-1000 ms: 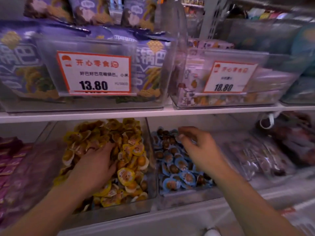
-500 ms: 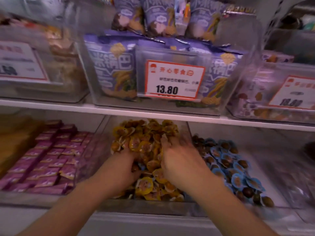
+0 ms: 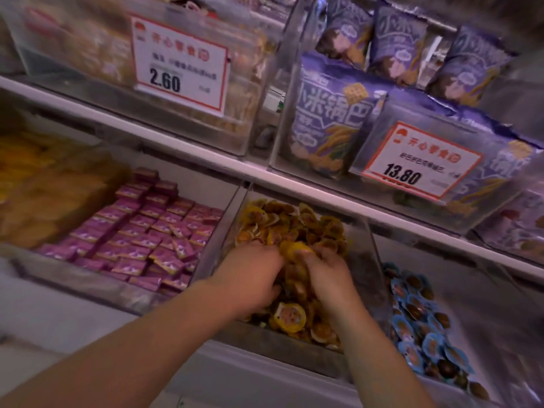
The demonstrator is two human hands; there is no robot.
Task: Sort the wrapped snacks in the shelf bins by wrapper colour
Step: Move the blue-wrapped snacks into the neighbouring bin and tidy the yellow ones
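Observation:
A clear shelf bin [image 3: 357, 248] on the lower shelf is heaped with small yellow-wrapped snacks [image 3: 290, 222]. Both my hands are down in this heap. My left hand [image 3: 250, 278] and my right hand [image 3: 329, 278] have curled fingers closed round yellow-wrapped snacks, and one yellow piece [image 3: 294, 250] sits between their fingertips. The bin to the right holds blue-wrapped snacks [image 3: 418, 313]. The bin to the left holds pink-purple wrapped squares [image 3: 153, 231].
The upper shelf carries clear bins with purple snack bags [image 3: 332, 113] and pale snacks behind price cards reading 2.60 [image 3: 179, 63] and 13.80 [image 3: 418, 163]. A bin of orange-yellow snacks [image 3: 44, 187] is at the far left. The white shelf edge [image 3: 206, 160] runs just above my hands.
My right hand came over from the blue bin into the yellow bin and now meets my left hand there. The view swung to the left and tilted.

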